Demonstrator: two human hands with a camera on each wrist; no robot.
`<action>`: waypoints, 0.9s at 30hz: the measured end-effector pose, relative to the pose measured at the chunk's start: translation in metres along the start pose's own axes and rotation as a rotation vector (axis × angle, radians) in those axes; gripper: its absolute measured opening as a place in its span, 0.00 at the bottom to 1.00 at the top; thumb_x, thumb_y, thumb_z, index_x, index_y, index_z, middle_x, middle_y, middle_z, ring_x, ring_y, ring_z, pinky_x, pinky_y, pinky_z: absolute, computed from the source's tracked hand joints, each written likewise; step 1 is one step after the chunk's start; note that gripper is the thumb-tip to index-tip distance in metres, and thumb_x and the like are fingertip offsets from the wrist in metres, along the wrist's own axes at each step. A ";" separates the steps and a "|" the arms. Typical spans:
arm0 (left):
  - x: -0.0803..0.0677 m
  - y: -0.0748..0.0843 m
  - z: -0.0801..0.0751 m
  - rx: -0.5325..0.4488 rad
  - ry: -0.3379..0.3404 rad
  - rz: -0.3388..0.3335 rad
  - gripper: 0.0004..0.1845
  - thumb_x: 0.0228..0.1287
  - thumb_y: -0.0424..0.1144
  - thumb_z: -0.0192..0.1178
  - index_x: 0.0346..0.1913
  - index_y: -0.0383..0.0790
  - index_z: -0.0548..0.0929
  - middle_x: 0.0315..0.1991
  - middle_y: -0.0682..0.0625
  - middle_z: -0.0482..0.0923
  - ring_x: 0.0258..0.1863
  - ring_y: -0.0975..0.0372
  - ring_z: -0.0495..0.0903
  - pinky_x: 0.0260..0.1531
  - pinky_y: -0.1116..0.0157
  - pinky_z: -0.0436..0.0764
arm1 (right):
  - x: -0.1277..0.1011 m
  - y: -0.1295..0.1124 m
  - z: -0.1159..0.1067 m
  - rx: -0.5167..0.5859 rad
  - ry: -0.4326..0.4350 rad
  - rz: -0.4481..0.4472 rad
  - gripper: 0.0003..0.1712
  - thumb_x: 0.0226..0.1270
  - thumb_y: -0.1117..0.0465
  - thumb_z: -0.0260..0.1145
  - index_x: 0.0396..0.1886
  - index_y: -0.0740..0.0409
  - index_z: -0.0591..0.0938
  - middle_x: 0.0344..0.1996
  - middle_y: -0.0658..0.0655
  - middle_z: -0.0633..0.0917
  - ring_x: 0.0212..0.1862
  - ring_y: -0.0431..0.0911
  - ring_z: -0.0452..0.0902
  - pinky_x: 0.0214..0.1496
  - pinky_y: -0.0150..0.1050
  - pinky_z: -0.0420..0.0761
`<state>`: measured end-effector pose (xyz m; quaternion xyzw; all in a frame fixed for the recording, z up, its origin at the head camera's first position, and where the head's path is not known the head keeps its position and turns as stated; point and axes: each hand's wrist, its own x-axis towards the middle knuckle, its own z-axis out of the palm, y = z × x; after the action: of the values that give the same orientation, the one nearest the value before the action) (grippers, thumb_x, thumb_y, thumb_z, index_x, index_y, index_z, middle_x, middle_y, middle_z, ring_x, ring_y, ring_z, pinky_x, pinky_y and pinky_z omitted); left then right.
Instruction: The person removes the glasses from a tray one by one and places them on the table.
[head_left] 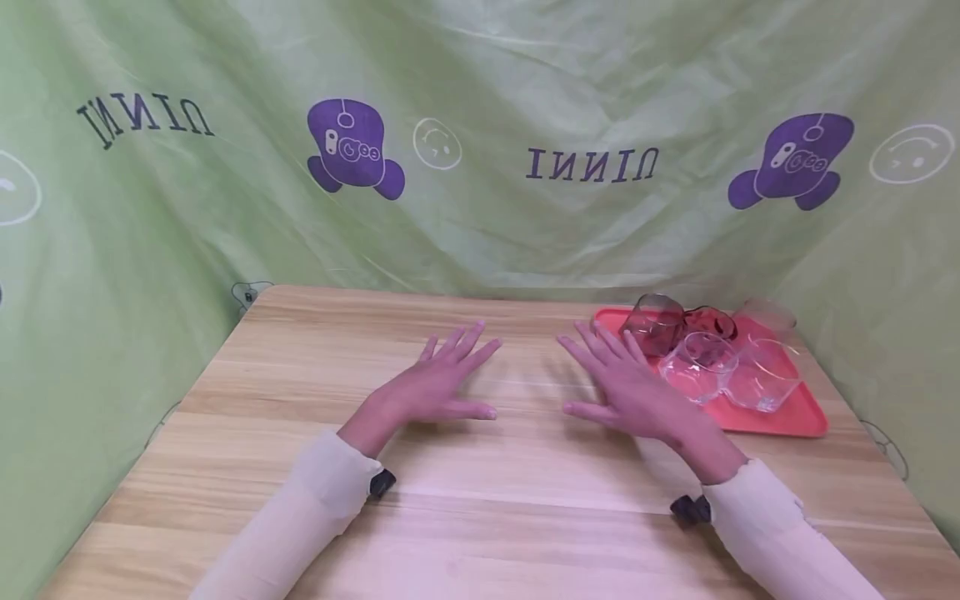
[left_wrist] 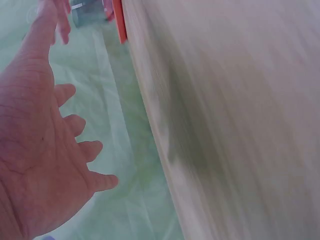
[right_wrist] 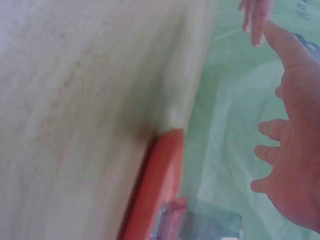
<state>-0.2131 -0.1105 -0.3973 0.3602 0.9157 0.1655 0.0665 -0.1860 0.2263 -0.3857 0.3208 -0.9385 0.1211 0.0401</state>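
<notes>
Both hands are held over the wooden table [head_left: 480,500] with fingers spread and nothing in them. My left hand [head_left: 438,383] is left of the middle, its thumb pointing inward; the left wrist view shows its palm side [left_wrist: 45,150]. The right hand [head_left: 637,387] faces it, nearest to a red tray [head_left: 780,425], and its fingers overlap the tray's left edge in the head view. On that tray stand a grey tinted glass cup [head_left: 651,321], a dark-rimmed cup [head_left: 712,321] and several clear glass cups [head_left: 761,379]. The right wrist view shows the tray edge [right_wrist: 160,170] beside this hand.
A green cloth [head_left: 480,217] with purple figures hangs behind and along the sides of the table. Thin cables [head_left: 888,442] show beyond the table's right edge, and a small socket [head_left: 249,293] sits at the back left corner. Dark wrist cameras [head_left: 692,510] are worn under the sleeves.
</notes>
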 end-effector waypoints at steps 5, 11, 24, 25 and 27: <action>0.005 0.011 0.002 0.009 0.017 0.029 0.55 0.65 0.74 0.56 0.85 0.52 0.46 0.84 0.46 0.31 0.81 0.47 0.33 0.74 0.38 0.38 | -0.015 0.001 -0.019 0.032 0.082 0.030 0.54 0.69 0.38 0.69 0.85 0.45 0.51 0.83 0.59 0.47 0.81 0.60 0.37 0.77 0.67 0.37; 0.019 0.024 0.009 0.054 0.021 0.031 0.55 0.65 0.73 0.57 0.84 0.51 0.46 0.84 0.45 0.32 0.81 0.46 0.37 0.75 0.40 0.40 | -0.039 0.010 -0.047 0.050 0.170 0.049 0.53 0.67 0.46 0.74 0.84 0.48 0.56 0.82 0.61 0.50 0.81 0.61 0.39 0.78 0.63 0.34; 0.061 0.056 0.031 0.138 -0.010 0.008 0.50 0.70 0.71 0.52 0.85 0.54 0.44 0.83 0.44 0.44 0.80 0.50 0.47 0.76 0.48 0.53 | -0.087 0.067 -0.074 0.176 0.391 0.078 0.47 0.60 0.68 0.76 0.79 0.59 0.66 0.79 0.68 0.58 0.78 0.68 0.48 0.76 0.68 0.43; 0.064 0.058 0.032 0.134 -0.009 0.007 0.49 0.71 0.70 0.52 0.85 0.53 0.44 0.83 0.44 0.46 0.80 0.50 0.49 0.75 0.49 0.56 | -0.089 0.070 -0.075 0.199 0.410 0.076 0.46 0.60 0.70 0.75 0.78 0.60 0.67 0.78 0.68 0.59 0.78 0.67 0.49 0.76 0.68 0.44; 0.067 0.062 0.032 0.126 -0.005 0.006 0.47 0.72 0.68 0.53 0.84 0.52 0.47 0.82 0.44 0.50 0.79 0.52 0.54 0.74 0.51 0.60 | -0.093 0.077 -0.077 0.239 0.446 0.080 0.43 0.60 0.74 0.73 0.76 0.61 0.69 0.77 0.68 0.61 0.78 0.63 0.51 0.77 0.63 0.45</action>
<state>-0.2147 -0.0138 -0.4060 0.3668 0.9230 0.1067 0.0456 -0.1600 0.3600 -0.3413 0.2512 -0.8975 0.3002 0.2030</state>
